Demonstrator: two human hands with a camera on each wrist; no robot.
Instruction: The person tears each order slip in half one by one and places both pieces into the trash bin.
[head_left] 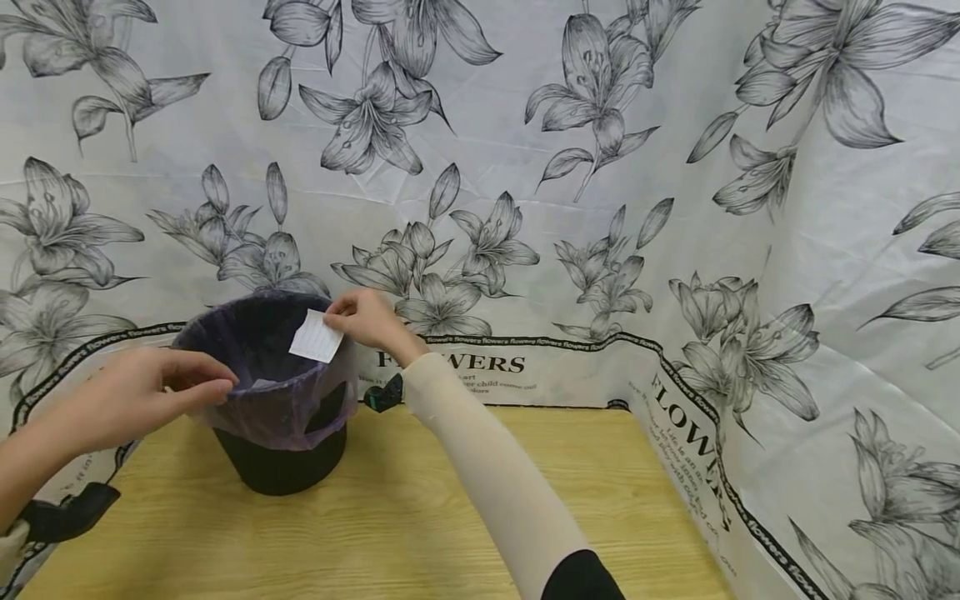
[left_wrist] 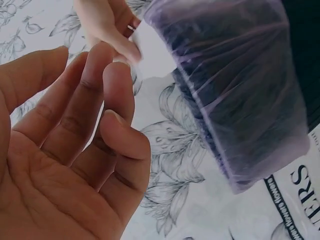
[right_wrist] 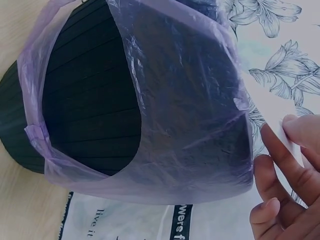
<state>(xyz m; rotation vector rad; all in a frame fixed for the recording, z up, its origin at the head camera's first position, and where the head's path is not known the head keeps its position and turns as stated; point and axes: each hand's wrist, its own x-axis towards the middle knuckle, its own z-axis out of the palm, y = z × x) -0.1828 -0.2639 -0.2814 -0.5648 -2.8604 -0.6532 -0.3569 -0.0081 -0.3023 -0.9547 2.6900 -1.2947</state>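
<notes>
A black trash can (head_left: 281, 471) stands on the wooden table, lined with a thin purple plastic bag (head_left: 273, 417) folded over its rim. Between thumb and fingers, my right hand (head_left: 371, 321) pinches a small white piece of paper (head_left: 317, 337) above the can's mouth, at its right side. In the right wrist view the paper (right_wrist: 272, 107) reaches past the bag's edge. My left hand (head_left: 153, 392) is by the near left rim with relaxed, slightly bent fingers; the left wrist view shows its palm (left_wrist: 55, 195) holding nothing. A pale scrap (head_left: 264, 384) shows just inside the near rim.
Behind and to the right hangs a white cloth (head_left: 480, 250) with black line-drawn lilies, its lettered border meeting the table (head_left: 465, 500). A small black object (head_left: 384, 393) lies at the table's back edge, right of the can.
</notes>
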